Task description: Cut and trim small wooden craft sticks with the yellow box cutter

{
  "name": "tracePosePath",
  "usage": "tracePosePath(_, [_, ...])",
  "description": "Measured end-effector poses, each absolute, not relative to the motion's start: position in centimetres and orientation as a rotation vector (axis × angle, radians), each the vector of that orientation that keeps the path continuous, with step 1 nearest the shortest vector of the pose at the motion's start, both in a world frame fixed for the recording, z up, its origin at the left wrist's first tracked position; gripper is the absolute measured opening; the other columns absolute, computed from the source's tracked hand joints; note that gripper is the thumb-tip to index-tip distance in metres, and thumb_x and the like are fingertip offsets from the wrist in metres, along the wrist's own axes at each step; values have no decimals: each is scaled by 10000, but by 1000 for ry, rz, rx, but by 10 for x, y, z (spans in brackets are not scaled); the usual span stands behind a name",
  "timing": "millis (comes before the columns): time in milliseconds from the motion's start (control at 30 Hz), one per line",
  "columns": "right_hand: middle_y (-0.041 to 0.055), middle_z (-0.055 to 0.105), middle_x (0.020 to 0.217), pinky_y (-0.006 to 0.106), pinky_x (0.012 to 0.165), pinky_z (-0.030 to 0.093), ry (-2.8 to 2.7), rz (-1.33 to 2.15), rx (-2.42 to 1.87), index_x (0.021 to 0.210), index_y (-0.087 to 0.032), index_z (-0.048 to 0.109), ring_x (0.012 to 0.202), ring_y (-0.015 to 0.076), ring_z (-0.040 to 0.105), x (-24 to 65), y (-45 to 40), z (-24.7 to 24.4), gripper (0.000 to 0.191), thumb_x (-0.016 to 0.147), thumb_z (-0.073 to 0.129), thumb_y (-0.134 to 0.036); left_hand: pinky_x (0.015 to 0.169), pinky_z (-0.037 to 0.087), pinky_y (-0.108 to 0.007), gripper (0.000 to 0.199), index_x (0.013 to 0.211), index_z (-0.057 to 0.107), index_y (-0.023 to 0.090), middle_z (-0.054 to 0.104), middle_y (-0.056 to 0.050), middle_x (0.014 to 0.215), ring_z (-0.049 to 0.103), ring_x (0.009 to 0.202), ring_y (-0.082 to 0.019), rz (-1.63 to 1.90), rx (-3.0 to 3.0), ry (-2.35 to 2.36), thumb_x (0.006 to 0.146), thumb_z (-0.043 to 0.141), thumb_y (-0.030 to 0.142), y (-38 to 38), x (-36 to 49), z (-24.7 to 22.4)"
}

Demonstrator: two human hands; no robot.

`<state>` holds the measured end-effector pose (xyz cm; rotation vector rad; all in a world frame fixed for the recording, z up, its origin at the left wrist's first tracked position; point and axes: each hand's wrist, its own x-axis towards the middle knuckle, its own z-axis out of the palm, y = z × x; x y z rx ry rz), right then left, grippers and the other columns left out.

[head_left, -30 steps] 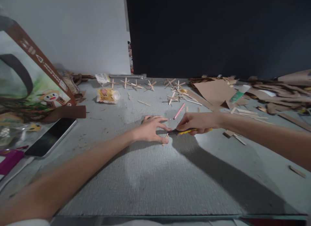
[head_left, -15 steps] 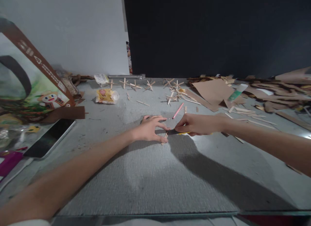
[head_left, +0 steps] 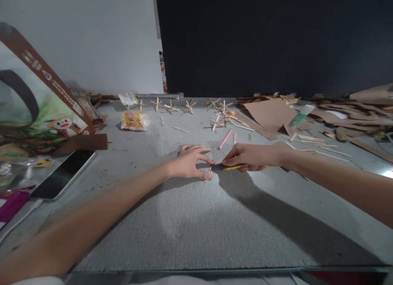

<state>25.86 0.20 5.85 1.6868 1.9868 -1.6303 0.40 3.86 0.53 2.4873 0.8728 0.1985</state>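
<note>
My left hand [head_left: 192,162] lies on the grey table with its fingers and thumb curved around a small piece of wood [head_left: 209,172], pressing it down between thumb and forefinger. From the right, my right hand [head_left: 247,156] grips a yellow-handled cutter [head_left: 235,167], its dark blade lying flat toward the left with the tip at the wood piece. Just beyond the hands lies a pink pencil-like stick [head_left: 225,139], beside a short flat wooden piece [head_left: 235,138].
Several star-shaped stick crosses [head_left: 171,108] stand along the back. A yellow packet [head_left: 135,121], a phone [head_left: 64,174] and a large printed bag [head_left: 66,123] are at left. Brown paper [head_left: 264,115], a glue stick [head_left: 301,116] and loose sticks [head_left: 310,140] are at right.
My right hand has shifted very slightly and turned, so more of the cutter's yellow handle shows. My left hand has stayed in place.
</note>
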Motion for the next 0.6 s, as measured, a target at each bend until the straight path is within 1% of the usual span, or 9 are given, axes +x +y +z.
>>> tracePosePath(100, [-70, 419, 537, 220, 380, 231, 2214, -1452, 1652, 955, -168, 719, 405, 62, 264, 260, -5, 58, 466, 936, 640, -626, 1288, 123, -606, 495, 1227, 786, 383, 456, -15, 1682, 297, 1601, -381, 192, 2491, 872, 785, 838, 600, 39, 4, 5])
tracePosePath(200, [-83, 350, 516, 228, 411, 230, 2272, -1426, 1635, 1018, -159, 745, 429, 75, 258, 261, -9, 55, 516, 949, 597, -648, 1288, 117, -612, 516, 1243, 781, 382, 453, -24, 1684, 307, 1597, -386, 195, 2488, 869, 782, 843, 607, 40, 4, 3])
tracePosePath(400, [-69, 339, 578, 240, 473, 259, 2422, -1482, 1548, 985, -151, 760, 500, 84, 272, 261, -17, 49, 559, 944, 591, -682, 1274, 126, -629, 540, 1279, 765, 379, 451, -46, 1685, 311, 1591, -393, 201, 2512, 853, 807, 814, 637, 42, 3, -1])
tracePosePath(533, [-66, 376, 568, 251, 455, 247, 2369, -1566, 1541, 925, -173, 706, 469, 88, 292, 260, -21, 46, 544, 961, 547, -691, 1271, 131, -633, 532, 1255, 775, 378, 475, -48, 1669, 333, 1578, -396, 231, 2521, 851, 795, 821, 640, 42, 2, -3])
tracePosePath(600, [-58, 403, 586, 255, 474, 258, 2469, -1522, 1578, 885, -181, 682, 488, 96, 326, 259, -22, 42, 537, 957, 548, -696, 1271, 136, -632, 527, 1246, 779, 374, 482, -51, 1664, 340, 1575, -393, 251, 2529, 838, 794, 821, 642, 42, 2, -4])
